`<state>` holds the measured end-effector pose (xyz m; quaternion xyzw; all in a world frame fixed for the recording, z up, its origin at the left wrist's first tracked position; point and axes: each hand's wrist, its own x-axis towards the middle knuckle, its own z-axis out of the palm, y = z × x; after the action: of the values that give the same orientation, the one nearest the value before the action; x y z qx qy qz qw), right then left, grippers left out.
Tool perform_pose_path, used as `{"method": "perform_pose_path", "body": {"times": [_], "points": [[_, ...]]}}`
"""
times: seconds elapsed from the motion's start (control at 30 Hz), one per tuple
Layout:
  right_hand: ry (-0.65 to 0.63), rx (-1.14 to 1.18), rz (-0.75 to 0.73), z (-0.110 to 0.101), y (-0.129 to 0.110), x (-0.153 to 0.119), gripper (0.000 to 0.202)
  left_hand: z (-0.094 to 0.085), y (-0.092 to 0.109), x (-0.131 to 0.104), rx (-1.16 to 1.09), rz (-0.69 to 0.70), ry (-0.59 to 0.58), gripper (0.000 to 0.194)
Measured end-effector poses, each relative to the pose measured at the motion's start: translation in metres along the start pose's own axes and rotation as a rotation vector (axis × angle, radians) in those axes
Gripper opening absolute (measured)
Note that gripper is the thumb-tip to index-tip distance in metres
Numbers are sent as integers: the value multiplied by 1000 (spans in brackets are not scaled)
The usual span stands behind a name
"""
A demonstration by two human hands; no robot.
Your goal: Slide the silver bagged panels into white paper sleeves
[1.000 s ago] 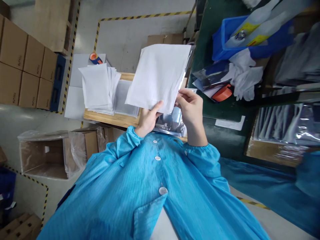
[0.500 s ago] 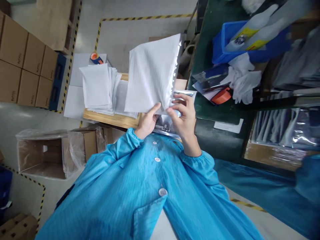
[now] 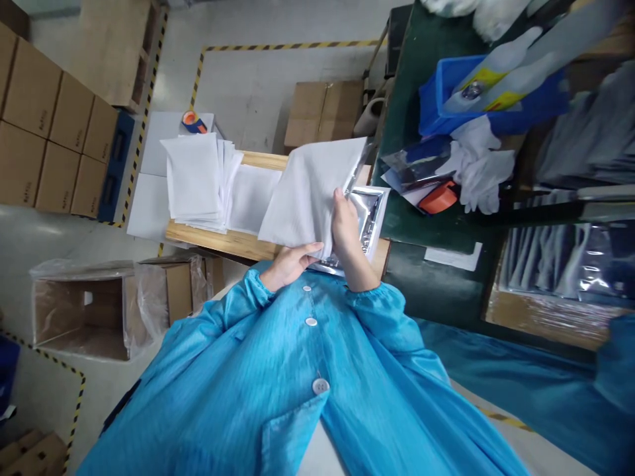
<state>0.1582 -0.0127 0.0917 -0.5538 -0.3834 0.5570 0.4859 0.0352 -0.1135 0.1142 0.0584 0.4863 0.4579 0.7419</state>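
A white sheet-like bag [image 3: 307, 192] is tilted in front of me, its right edge shiny and clear. My left hand [image 3: 292, 263] pinches its lower corner between thumb and fingers. Higher on the right edge, my right hand [image 3: 346, 225] grips it with the thumb on top. Beneath my right hand lies a silver foil packet [image 3: 374, 211] with dark print, partly hidden. To the left, a stack of white bags [image 3: 192, 178] rests on a wooden board [image 3: 213, 243], beside a flat white sheet [image 3: 253, 198].
On the green table [image 3: 411, 225] at the right are a blue bin [image 3: 431, 99] with bottles, white gloves [image 3: 483, 165] and an orange tape roll [image 3: 437, 198]. An open carton [image 3: 79, 311] stands lower left, and stacked cartons [image 3: 34, 106] upper left. A closed carton [image 3: 322, 109] sits beyond the board.
The white bag has come down and tilted, uncovering the closed carton behind it. My right hand has shifted left and its grip has turned; more of the foil packet shows.
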Motion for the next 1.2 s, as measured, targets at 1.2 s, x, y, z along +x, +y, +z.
{"method": "perform_pose_path", "body": {"times": [1.2], "points": [[419, -595, -82, -123, 67, 15, 44, -140, 22, 148, -152, 142, 655, 21]]}}
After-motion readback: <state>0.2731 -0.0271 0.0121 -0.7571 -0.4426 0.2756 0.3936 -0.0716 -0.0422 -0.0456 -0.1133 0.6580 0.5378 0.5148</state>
